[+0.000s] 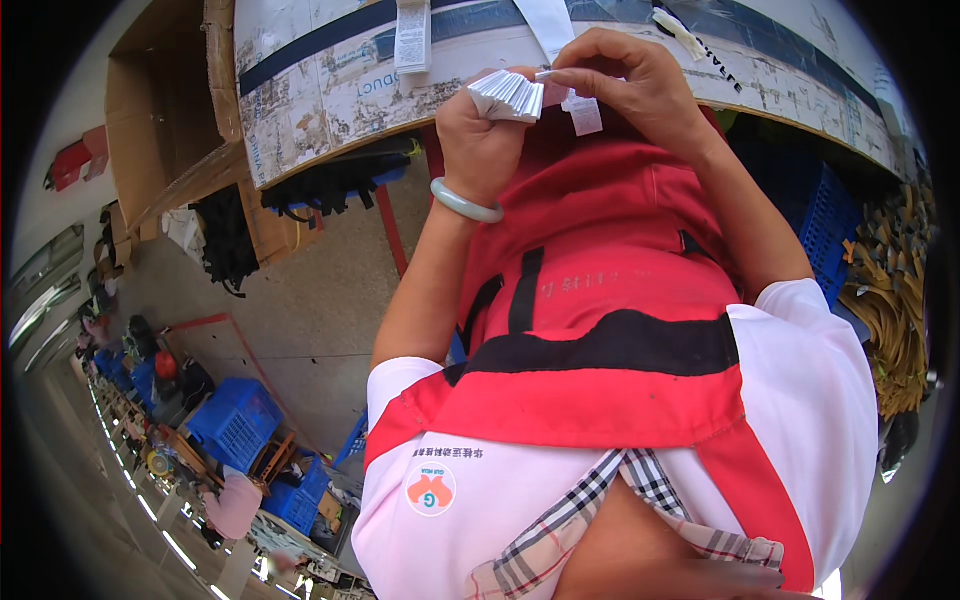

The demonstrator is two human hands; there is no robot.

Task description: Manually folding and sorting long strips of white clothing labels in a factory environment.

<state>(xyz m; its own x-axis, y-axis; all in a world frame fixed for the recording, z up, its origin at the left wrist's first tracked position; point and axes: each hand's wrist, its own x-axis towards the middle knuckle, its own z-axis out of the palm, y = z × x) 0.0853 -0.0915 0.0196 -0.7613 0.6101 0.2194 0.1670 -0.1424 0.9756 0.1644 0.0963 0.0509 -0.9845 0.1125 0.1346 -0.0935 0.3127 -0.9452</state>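
My left hand point(482, 148) is closed around a fanned stack of white labels point(508, 96), their edges pointing up and to the right. Just to the right, my right hand point(640, 92) pinches the thin end of a white label point(546, 75) beside the stack. Below its fingers hangs a small printed label point(586, 116); whether the fingers hold it too is hidden. Both hands are at the table's near edge, above a red apron point(610, 220).
On the worn, taped tabletop point(330, 120) lie a printed label strip point(413, 40), a white strip point(546, 25) and a black-and-white cord point(680, 35). An open cardboard box point(160, 110) stands left. Right are a blue crate point(828, 225) and brown straps point(890, 300).
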